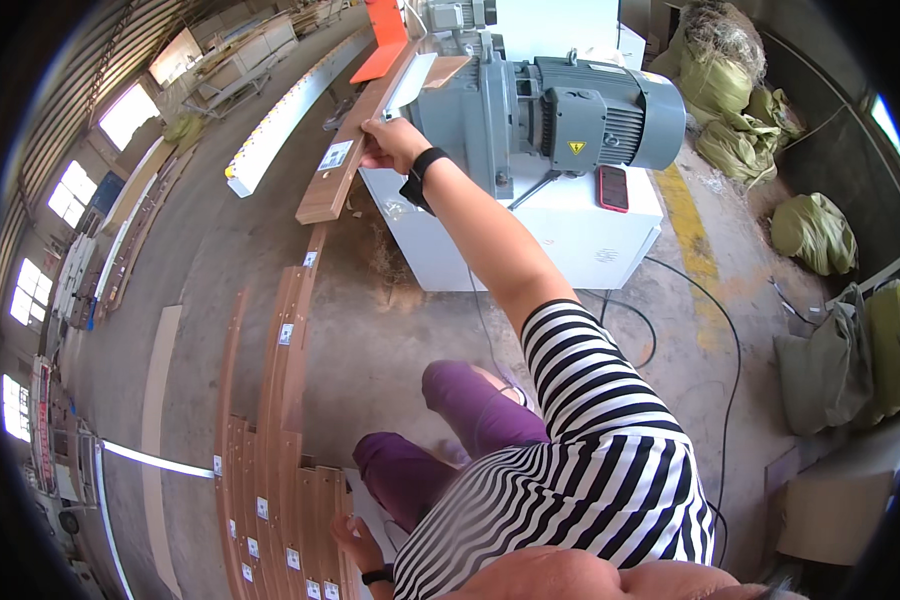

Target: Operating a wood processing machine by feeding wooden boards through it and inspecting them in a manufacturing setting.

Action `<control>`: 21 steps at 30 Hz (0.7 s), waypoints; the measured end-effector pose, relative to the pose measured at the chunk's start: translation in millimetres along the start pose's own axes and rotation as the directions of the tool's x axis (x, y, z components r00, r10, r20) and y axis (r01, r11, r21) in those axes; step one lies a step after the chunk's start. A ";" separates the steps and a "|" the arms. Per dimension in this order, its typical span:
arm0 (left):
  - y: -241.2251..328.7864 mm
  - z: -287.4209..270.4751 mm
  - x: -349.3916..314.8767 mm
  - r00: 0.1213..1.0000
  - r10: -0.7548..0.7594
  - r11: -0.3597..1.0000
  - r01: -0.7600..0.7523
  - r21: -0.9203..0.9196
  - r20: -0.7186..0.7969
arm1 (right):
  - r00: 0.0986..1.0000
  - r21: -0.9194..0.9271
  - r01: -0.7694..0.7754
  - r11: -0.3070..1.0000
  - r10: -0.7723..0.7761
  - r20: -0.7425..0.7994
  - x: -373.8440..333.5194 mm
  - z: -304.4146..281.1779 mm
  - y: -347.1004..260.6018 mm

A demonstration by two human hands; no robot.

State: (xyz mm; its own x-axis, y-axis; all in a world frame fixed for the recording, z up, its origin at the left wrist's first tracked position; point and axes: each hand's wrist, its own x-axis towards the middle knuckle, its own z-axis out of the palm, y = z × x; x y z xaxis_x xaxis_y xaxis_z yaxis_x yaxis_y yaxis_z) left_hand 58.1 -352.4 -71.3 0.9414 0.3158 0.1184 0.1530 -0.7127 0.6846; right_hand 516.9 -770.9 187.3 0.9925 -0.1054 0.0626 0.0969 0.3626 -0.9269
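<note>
The left hand (358,548) was beside the right edge of a stack of long brown wooden boards (280,440); I could not tell whether it gripped them. Farther off, the right hand (395,147) pinched the right edge of a flat brown wooden plank (354,130), whose labelled end jutted nearer than the grip, its remainder reaching toward a bright orange plate (386,28).

Black-and-white striped shirt (580,490) over purple trousers (480,405)
The right sleeve (595,370) is short, with stripes ringing the arm; a black watch-like band (417,194) circles the right wrist, a dark band (378,575) the left.
</note>
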 end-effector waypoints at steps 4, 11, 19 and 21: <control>12.7 2.2 35.1 1.000 0.030 0.972 -0.028 -0.234 0.007 | 0.967 0.045 -0.170 0.985 0.157 0.201 -26.8 4.5 -4.5; 166.0 -15.7 85.4 0.973 0.211 0.817 -0.126 -0.563 0.088 | 0.923 0.124 -0.295 0.947 0.249 0.295 -76.5 24.9 5.5; 236.4 2.7 128.3 0.919 0.356 0.244 -0.267 -0.932 -0.170 | 0.703 -0.112 -0.455 0.883 0.434 0.563 -196.0 92.3 31.4; 227.6 -14.0 120.1 0.891 0.294 -0.175 -0.306 -0.936 -0.347 | 0.465 -0.221 -0.493 0.842 0.470 0.751 -233.4 122.6 55.2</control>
State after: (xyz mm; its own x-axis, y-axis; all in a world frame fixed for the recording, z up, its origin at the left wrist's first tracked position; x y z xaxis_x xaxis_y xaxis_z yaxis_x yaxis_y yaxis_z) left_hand 201.7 -467.8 108.8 0.7794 0.2889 0.5559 -0.5963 0.6143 0.5168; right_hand 299.8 -612.8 167.0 0.5632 0.8163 -0.1284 -0.4239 0.1520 -0.8929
